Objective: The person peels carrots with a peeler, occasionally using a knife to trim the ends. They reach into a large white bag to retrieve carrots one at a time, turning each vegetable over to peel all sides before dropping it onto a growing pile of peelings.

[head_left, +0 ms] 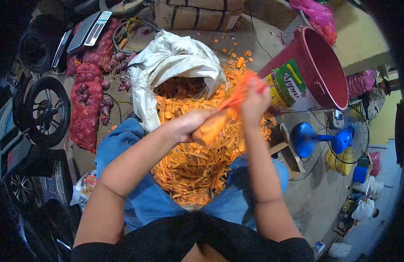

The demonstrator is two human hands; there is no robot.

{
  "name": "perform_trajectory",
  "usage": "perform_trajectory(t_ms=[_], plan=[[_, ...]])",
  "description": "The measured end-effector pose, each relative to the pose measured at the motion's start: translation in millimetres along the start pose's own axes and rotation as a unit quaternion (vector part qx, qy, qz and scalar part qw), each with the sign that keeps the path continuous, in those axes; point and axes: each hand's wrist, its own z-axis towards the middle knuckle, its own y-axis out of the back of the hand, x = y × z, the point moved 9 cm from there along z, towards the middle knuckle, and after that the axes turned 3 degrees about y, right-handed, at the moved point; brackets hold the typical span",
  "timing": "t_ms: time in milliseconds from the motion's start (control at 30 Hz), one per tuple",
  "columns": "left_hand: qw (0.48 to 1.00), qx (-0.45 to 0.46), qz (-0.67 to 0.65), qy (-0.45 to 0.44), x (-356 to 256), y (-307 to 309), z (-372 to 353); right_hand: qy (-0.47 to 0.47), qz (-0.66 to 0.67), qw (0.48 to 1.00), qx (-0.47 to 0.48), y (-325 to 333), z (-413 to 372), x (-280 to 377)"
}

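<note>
1. Head view, left hand (191, 124): closed around the thick lower end of a carrot (213, 127), knuckles up, and bearing its weight.
2. Head view, carrot: held in the air between the knees, above the heap of peels (193, 166). Its long axis slants from lower left, in the left hand, up and right toward the right hand.
3. Head view, right hand (254, 102): a closed fist at the carrot's upper end, higher and farther from the body than the left. An orange blur streaks from it. Whether it grips a strip or a tool cannot be told.
4. Head view, relation: the carrot lies between the two hands. The left hand is at the near, low end and the right hand at the far, high end, in line with the axis.
5. Head view, peels: an orange heap on the floor directly under the carrot, reaching up to the sack (175, 61).
6. Head view, sack: white with an open mouth, beyond the heap.
7. Head view, bucket (324, 65): red, tipped on its side, just right of the right hand.
8. Head view, writing: a green and white pack (289, 83) against the bucket reads "Appro", with the rest hidden. The scale (90, 28) at top left has a keypad too small to read.
9. Head view, surroundings: red mesh onion bags (86, 105) lie at the left and a blue fan (324, 139) stands at the right, both well apart from the hands.
</note>
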Motion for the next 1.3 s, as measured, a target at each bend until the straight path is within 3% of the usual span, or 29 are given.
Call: perform_trajectory(t_ms=[33,133,200,233,333,367,400,467,500,567,633,667,733,800,833,900,967,1067,1167,1233,1300], plan=[[0.999,0.023,0.01,0.02,7.4,-4.5,-4.6,0.012,-0.064,0.995,-0.074,24.4,22.8,-24.9],[0.997,0.045,0.037,0.058,10.2,-17.1,-13.6,-0.068,-0.146,0.976,-0.146,66.0,42.2,-45.8],[0.996,0.002,-0.08,0.027,1.6,-6.5,-9.2,-0.148,-0.053,0.98,-0.12,64.1,42.4,-61.5],[0.999,-0.026,-0.012,0.018,0.8,7.1,-4.9,-0.091,-0.019,0.991,-0.092,50.8,39.1,-39.4],[0.994,-0.098,0.022,-0.048,-6.2,25.3,7.3,-0.079,0.074,0.994,0.028,-0.4,1.9,12.7],[0.997,-0.053,-0.013,-0.057,-8.8,17.1,6.8,-0.083,0.082,0.989,0.091,-15.1,-13.5,36.9],[0.997,-0.052,-0.013,-0.056,-11.1,10.8,3.1,-0.083,0.08,0.989,0.091,-18.0,-23.7,38.8],[0.996,-0.045,-0.015,-0.081,-19.2,-3.0,-6.3,-0.01,0.024,0.99,0.14,-29.8,-37.6,49.9],[0.998,-0.023,-0.037,-0.046,-8.7,-1.2,-0.9,-0.036,0.034,0.991,0.126,-29.5,-36.3,47.6],[0.999,-0.012,0.019,-0.034,4.0,4.6,4.9,0.02,-0.084,0.994,0.064,-8.4,-8.8,29.5],[0.995,0.005,0.1,-0.01,16.3,-0.1,6.4,-0.087,0.034,0.995,-0.047,24.3,25.4,-6.4],[0.995,0.007,0.103,-0.008,15.0,-2.1,3.9,-0.035,-0.163,0.98,-0.109,49.1,38.4,-13.3],[0.99,0.034,0.13,-0.031,4.1,-10.9,-4.5,-0.057,-0.133,0.98,-0.134,63.5,43.9,-27.3],[0.996,0.004,0.079,-0.035,-4.1,-1.5,-2.5,-0.201,0.114,0.971,-0.068,47.5,33.6,-47.5],[0.999,-0.024,0.025,-0.029,-6.3,5.7,0.0,-0.149,0.199,0.968,-0.03,30.4,28.7,-21.6],[0.997,-0.039,-0.048,-0.036,-3.8,18.5,10.6,-0.099,0.156,0.983,0.015,4.8,12.0,-1.0],[0.997,-0.035,-0.065,-0.039,-4.2,15.2,11.6,-0.049,0.02,0.997,0.051,-10.0,-15.0,45.8],[0.997,-0.031,-0.061,-0.045,-4.5,7.5,8.1,-0.01,0.007,0.992,0.126,-26.0,-28.5,39.0],[0.999,-0.005,-0.018,-0.03,4.7,-0.5,3.9,0.015,-0.085,0.996,0.005,6.2,6.1,15.5],[1.0,0.021,0.009,-0.009,9.3,-3.9,3.3,-0.063,-0.167,0.98,-0.085,41.1,31.7,-28.5],[0.999,0.033,0.01,0.0,7.9,-1.0,4.3,-0.103,-0.112,0.982,-0.111,59.0,41.0,-41.1]])
